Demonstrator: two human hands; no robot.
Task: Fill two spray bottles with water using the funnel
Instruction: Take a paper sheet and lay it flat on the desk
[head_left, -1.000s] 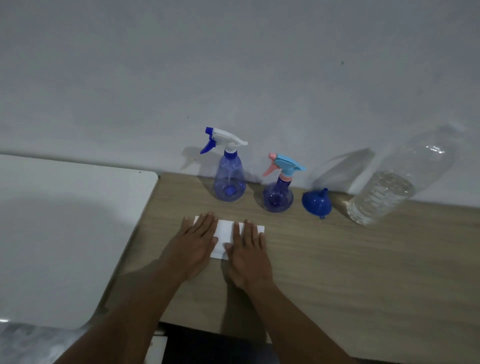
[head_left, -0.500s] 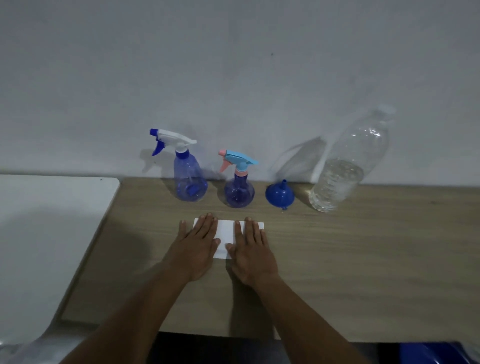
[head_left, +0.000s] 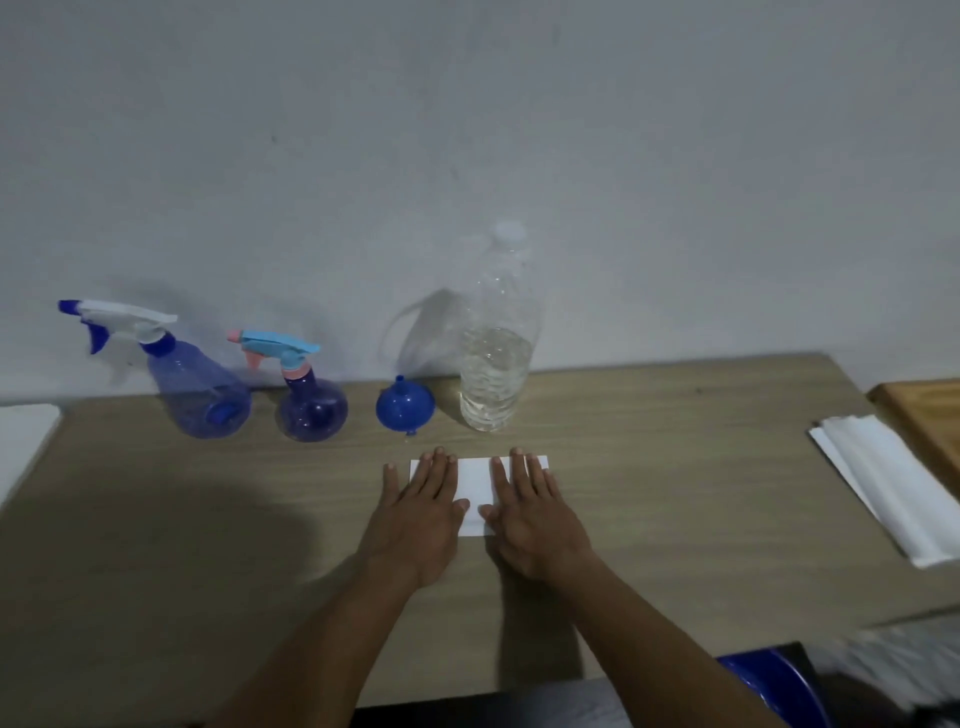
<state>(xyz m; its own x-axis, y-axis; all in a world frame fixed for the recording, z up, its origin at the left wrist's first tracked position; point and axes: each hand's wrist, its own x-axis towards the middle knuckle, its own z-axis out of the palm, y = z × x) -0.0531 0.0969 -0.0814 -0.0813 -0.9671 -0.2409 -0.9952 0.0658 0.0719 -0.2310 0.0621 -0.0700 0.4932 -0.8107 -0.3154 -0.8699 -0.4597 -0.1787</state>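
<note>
Two blue spray bottles stand by the wall: a larger one with a white and blue trigger head (head_left: 200, 387) at the left, and a round one with a light-blue and pink head (head_left: 310, 405) beside it. A blue funnel (head_left: 405, 406) rests mouth-down to their right. Next to it stands a clear water bottle (head_left: 496, 364), about half full, with a white cap. My left hand (head_left: 418, 512) and my right hand (head_left: 532, 512) lie flat, palms down, on a white card (head_left: 475, 486) in front of the funnel. Both hands hold nothing.
The wooden table (head_left: 675, 467) runs up to a grey wall. Folded white cloth (head_left: 893, 486) lies at the table's right edge, beside a wooden board (head_left: 930, 415). A white surface (head_left: 21, 441) adjoins the left end. A blue object (head_left: 779, 686) sits below the front edge.
The view has swung to the right, so the bottles and funnel now sit further left in the frame. My hands stay flat on the white card.
</note>
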